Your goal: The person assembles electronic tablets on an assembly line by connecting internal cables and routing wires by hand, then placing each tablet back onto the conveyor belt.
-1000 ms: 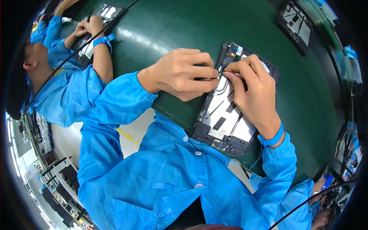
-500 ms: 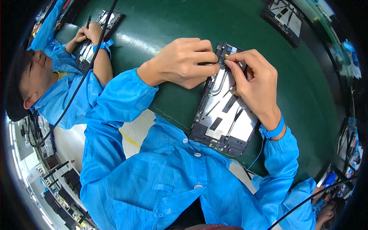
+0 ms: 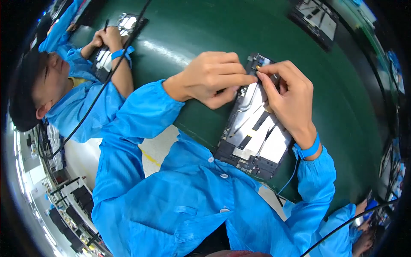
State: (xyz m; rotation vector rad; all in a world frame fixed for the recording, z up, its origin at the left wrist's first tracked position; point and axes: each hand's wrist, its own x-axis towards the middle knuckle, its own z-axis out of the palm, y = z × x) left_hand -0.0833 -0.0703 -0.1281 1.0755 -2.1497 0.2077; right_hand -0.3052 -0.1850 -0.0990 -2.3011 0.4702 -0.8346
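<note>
Pinching at the twelve-o'clock edge of the opened black tablet chassis [image 3: 256,132], left hand [image 3: 212,77] and right hand [image 3: 289,96] meet fingertip-to-fingertip on the green mat [image 3: 192,30].

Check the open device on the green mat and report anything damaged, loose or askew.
Nothing stands out. The open device lies flat on the green mat, the left hand and right hand pinching at its top edge. Fine detail there is hidden.

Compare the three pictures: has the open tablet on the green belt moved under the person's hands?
Cannot tell. The open tablet sits differently in the picture, but the head camera itself shifts, and the green belt offers no fixed mark near it to judge against.
</note>
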